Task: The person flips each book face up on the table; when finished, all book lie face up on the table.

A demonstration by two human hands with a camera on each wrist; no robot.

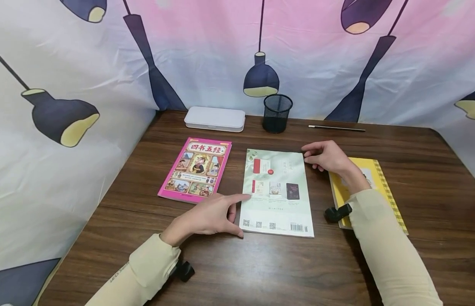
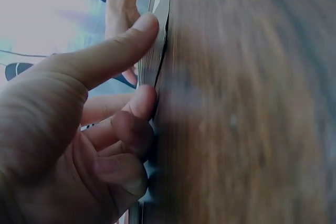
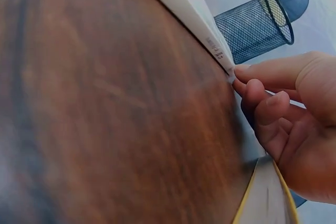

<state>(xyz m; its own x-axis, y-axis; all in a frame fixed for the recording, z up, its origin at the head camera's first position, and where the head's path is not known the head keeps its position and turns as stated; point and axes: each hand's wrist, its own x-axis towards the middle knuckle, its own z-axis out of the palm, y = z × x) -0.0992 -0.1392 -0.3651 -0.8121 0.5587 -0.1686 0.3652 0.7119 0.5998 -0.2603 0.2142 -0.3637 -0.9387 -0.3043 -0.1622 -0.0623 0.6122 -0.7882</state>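
Observation:
A pale green book (image 1: 277, 204) lies flat in the middle of the table, with small book pictures and a barcode on its upper face. My left hand (image 1: 212, 214) is at its left side, index fingertip at the left edge and thumb by the near left corner. In the left wrist view the thumb (image 2: 118, 53) overlaps the page edges, and the other fingers bend loosely. At the far right corner is my right hand (image 1: 329, 157). Its thumb (image 3: 273, 72) meets that corner in the right wrist view, with the index finger close beside it.
A pink comic-style book (image 1: 199, 170) lies to the left, and a yellow book (image 1: 388, 187) sits partly under my right forearm. Along the back stand a white case (image 1: 215, 119) and a black mesh pen cup (image 1: 277, 114). A thin dark pencil (image 1: 337, 128) lies to their right.

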